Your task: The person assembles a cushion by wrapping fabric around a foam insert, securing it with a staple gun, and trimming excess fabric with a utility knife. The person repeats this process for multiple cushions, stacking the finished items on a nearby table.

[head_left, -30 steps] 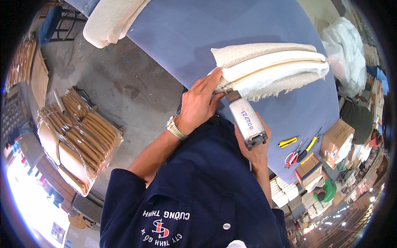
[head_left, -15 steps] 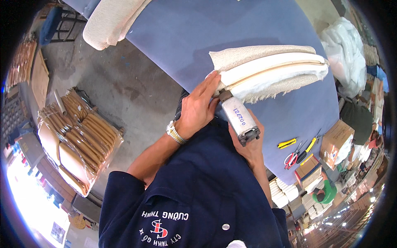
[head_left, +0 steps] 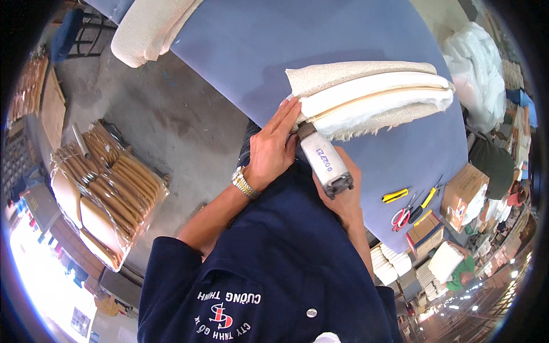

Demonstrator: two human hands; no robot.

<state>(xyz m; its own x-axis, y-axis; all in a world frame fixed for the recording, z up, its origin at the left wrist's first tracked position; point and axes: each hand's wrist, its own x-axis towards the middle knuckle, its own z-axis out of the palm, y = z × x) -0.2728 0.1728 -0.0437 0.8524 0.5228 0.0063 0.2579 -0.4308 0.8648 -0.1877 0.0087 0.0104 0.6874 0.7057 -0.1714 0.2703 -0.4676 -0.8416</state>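
Staple gun (head_left: 325, 163) gripped in right hand (head_left: 343, 197), long axis diagonal, nose up-left against near end of cushion panel (head_left: 372, 97). Left hand (head_left: 273, 150) flat, fingers extended, pressing the fabric beside nose. Panel lies on blue table (head_left: 320, 34); yellow cutters (head_left: 396, 195) and scissors (head_left: 402, 216) right of the gun.

Lots of stuff around the big blue table (head_left: 297, 40). Over on its right edge there's a yellow utility knife (head_left: 396, 195), red-handled scissors (head_left: 400, 217) and a cardboard box (head_left: 464, 194). A cream cushion (head_left: 146, 31) hangs off the far left corner. Down on the concrete floor (head_left: 171, 131) sits a plastic-wrapped bundle of curved wooden parts (head_left: 103, 194). White plastic bags (head_left: 477, 74) are piled far right.
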